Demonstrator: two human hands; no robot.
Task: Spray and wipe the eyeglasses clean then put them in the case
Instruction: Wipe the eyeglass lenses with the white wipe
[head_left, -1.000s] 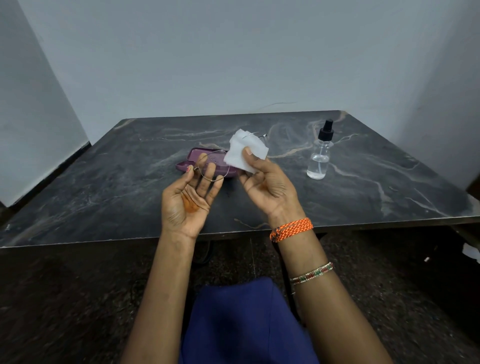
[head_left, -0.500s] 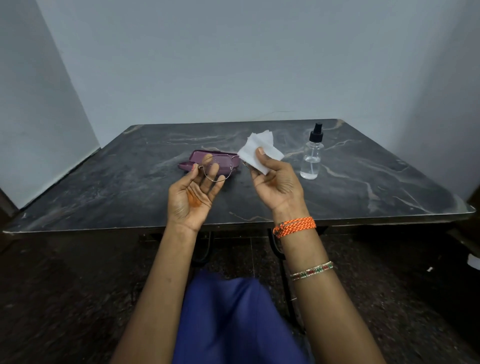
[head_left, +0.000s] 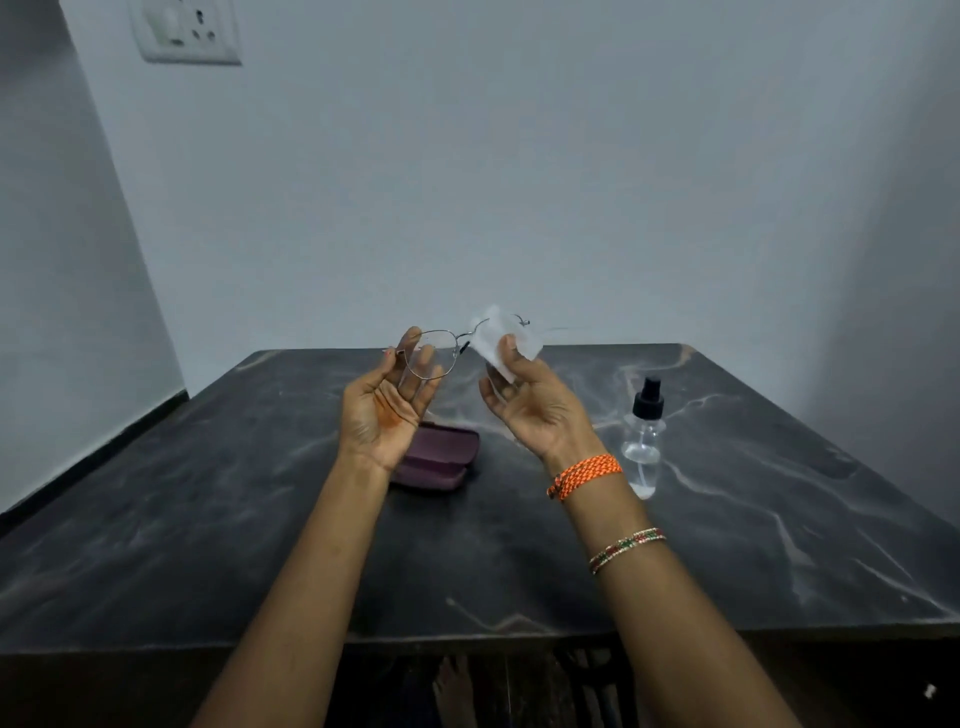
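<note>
At the centre of the frame, the left hand (head_left: 382, 402) pinched the eyeglasses (head_left: 441, 348) by 1 lens rim, raised above the open case (head_left: 436, 460). The right hand (head_left: 530, 405) gripped a white tissue (head_left: 501, 340) folded over the other lens. Wiping well probably called for light circular strokes while the left hand braced the frame, sparing the thin bridge.
</note>
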